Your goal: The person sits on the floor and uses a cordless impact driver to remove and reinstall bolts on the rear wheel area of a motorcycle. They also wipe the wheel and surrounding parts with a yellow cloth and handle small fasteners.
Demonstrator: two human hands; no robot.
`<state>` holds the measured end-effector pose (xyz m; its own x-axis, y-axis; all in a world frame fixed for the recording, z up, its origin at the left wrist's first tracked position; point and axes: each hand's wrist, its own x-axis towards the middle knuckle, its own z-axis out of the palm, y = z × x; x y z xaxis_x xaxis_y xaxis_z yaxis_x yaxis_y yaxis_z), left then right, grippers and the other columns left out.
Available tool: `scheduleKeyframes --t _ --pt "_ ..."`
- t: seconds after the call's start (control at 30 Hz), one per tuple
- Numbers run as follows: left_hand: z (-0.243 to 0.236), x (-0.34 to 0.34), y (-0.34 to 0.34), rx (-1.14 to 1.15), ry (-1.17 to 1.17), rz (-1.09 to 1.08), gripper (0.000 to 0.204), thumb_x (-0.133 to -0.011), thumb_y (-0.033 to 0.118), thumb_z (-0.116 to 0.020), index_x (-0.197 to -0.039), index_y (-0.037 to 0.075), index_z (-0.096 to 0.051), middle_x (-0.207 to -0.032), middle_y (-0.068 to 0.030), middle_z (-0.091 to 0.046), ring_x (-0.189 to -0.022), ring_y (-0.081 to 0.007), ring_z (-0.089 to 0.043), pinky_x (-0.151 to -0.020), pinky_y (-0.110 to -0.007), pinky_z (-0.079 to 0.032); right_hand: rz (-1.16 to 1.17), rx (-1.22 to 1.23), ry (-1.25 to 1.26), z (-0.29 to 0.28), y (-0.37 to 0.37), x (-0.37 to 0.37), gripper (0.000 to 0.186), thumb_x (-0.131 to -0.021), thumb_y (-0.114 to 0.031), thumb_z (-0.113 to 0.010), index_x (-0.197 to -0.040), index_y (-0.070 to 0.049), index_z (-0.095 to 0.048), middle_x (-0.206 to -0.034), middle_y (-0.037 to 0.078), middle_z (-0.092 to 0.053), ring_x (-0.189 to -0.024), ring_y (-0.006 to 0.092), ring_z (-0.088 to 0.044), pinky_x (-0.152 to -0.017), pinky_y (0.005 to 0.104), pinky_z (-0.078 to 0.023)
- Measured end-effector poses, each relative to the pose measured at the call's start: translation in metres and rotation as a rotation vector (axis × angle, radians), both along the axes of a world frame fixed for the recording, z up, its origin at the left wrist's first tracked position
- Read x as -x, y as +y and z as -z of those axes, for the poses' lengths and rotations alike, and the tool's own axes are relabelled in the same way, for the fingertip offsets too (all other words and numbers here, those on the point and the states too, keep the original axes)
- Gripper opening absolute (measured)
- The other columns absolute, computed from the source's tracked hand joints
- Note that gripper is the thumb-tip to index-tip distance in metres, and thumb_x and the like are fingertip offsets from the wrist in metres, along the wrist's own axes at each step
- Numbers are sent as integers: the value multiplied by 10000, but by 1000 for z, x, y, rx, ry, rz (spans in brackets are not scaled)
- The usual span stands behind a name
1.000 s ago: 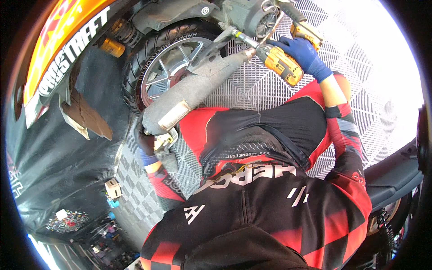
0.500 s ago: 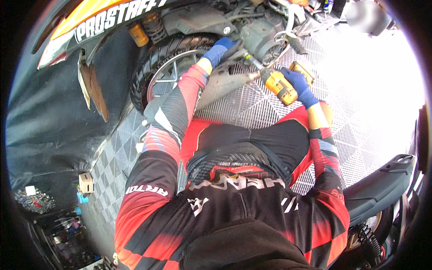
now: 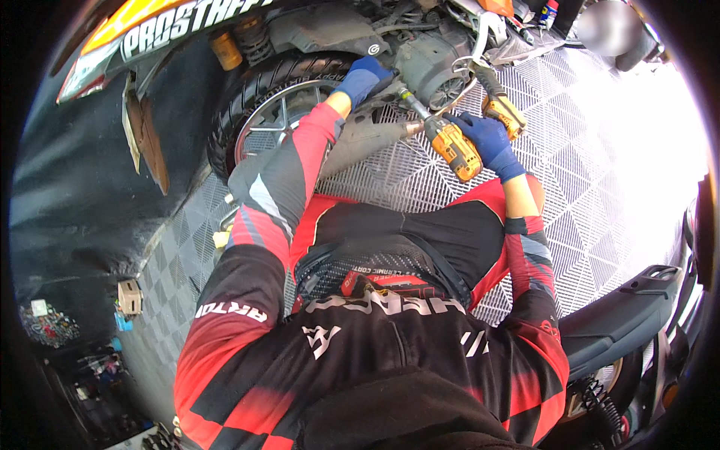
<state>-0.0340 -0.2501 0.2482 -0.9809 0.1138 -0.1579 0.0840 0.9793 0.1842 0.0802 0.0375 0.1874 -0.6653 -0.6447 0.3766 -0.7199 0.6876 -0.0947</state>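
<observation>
In a blue glove with dark fingertips, my left hand (image 3: 364,80) is closed beside the engine, above the exhaust. Whatever its fingers hold, if anything, is lost against the dark parts. My right hand (image 3: 489,141), also gloved in blue, is wrapped round the handle of a yellow and black impact wrench (image 3: 456,152). The wrench's nose, with a green-ringed piece at its tip, points up and left towards the engine casing (image 3: 435,71). Close to my left forearm stands the scooter's rear wheel (image 3: 281,112). A dull grey exhaust (image 3: 364,146) runs between my arms.
Light grid tiles (image 3: 397,180) cover the floor. A black seat (image 3: 622,322) of another machine is close on my right. Orange and black bodywork (image 3: 165,30) overhangs the upper left. A small cardboard box (image 3: 130,296) and a heap of small parts (image 3: 49,326) lie at left.
The whole view has shifted a little. The wrench has tilted slightly and its body sits lower and further left. My left hand stays by the engine, its fingers more curled.
</observation>
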Motion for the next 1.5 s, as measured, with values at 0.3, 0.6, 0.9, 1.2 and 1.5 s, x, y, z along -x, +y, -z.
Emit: scheduleKeyframes --t 0.3,0.6,0.9,1.2,1.5 --pt "2 -3 -4 -63 72 16 568 -764 517 -547 -1031 20 -614 -1052 -223 -599 -986 -378 -566 -856 -400 -473 -40 162 -132 3 1 -3 565 -715 -226 -641 -1253 -197 -473 -1009 91 -603 -788 287 -628 -676 388 -492" --pt "-8 -75 28 80 323 237 413 -760 303 -592 -1104 75 -588 -1100 -217 -544 -1014 -378 -538 -873 -438 -438 -16 -13 67 -16 1 -11 511 -753 -176 -560 -1256 -224 -483 -882 41 -603 -736 222 -606 -642 372 -467" --pt "-10 -221 47 -397 473 718 824 -715 349 -672 -1362 32 -272 -1266 -181 -414 -1172 -317 -412 -1010 -446 -293 -41 425 -395 -52 6 -97 449 -716 -161 -642 -1129 -11 -556 -1003 118 -626 -897 234 -604 -788 340 -461" --pt "-62 -344 -49 -532 355 542 869 -696 257 -661 -1420 100 -208 -825 -143 -528 -598 -260 -578 -529 -346 -482 -298 687 -765 -114 -75 -160 457 -749 -165 -641 -1150 25 -530 -1082 139 -602 -969 229 -588 -867 355 -450" --pt "-9 -436 -149 -639 608 -173 503 -767 282 -675 -1211 105 -518 -746 -76 -597 -562 -183 -596 -485 -290 -469 -770 406 -994 -183 -180 -151 456 -710 -204 -678 -1098 10 -571 -1021 135 -622 -920 240 -601 -829 355 -457"
